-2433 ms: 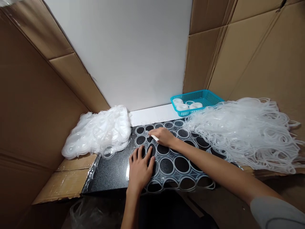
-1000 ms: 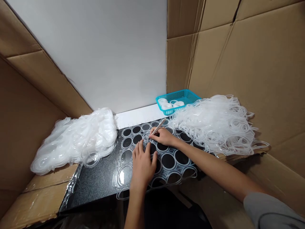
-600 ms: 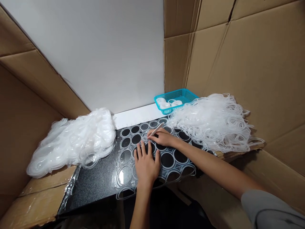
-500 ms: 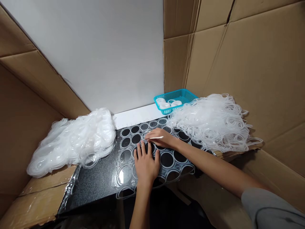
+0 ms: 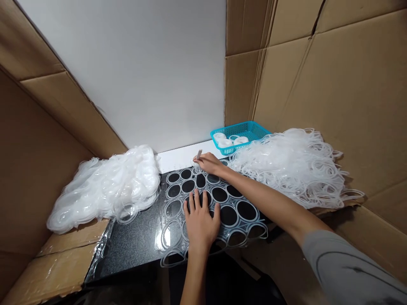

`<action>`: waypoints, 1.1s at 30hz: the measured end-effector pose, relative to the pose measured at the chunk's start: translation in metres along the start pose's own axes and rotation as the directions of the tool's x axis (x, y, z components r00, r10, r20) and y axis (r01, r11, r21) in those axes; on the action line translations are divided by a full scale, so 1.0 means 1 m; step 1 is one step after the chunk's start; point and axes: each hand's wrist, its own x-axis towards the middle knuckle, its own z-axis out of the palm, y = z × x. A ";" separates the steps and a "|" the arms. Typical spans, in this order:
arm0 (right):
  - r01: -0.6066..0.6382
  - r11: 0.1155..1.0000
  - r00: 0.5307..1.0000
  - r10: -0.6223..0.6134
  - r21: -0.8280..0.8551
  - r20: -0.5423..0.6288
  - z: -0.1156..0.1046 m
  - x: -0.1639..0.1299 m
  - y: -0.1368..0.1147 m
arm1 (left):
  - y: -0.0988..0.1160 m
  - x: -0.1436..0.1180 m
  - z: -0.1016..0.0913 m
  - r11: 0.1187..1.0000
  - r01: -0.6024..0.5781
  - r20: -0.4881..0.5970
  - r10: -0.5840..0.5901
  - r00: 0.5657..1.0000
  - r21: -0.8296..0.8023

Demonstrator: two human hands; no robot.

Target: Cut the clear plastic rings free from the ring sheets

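A clear plastic sheet with rows of round cut-out holes lies flat on a black speckled slab. My left hand presses palm-down on the sheet's middle, fingers spread. My right hand reaches to the sheet's far edge and grips a thin white tool, its tip pointing up and away from the sheet.
A heap of clear round discs lies on the left. A tangled pile of punched-out plastic sheets lies on the right. A blue basket with white rolls stands at the back. Cardboard walls enclose both sides.
My right hand has moved from the sheet's middle rows to its far edge, the tool now tilted upright. My left hand stays pressed on the sheet.
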 end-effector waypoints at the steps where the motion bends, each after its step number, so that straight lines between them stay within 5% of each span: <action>1: -0.015 1.000 1.000 0.015 -0.026 -0.009 0.002 0.003 0.003 | 0.000 0.000 -0.001 1.000 0.008 0.005 -0.008 1.000 0.004; 9: -0.025 0.999 0.983 0.030 0.032 -0.182 0.009 -0.005 0.026 | 0.000 -0.001 -0.001 1.000 0.020 -0.017 -0.020 1.000 -0.006; 14: 0.052 0.985 0.995 -0.038 0.167 -0.091 0.006 -0.020 0.026 | -0.002 0.000 0.001 1.000 0.013 -0.024 -0.014 1.000 -0.025; 19: -0.052 0.946 0.998 0.057 0.320 -0.008 0.012 -0.029 0.018 | -0.003 0.000 0.002 0.999 0.011 -0.044 -0.013 0.999 -0.050; 33: -0.114 0.934 0.993 0.118 0.339 0.010 0.016 -0.027 0.023 | -0.002 0.001 0.000 1.000 0.021 -0.024 -0.022 0.999 -0.019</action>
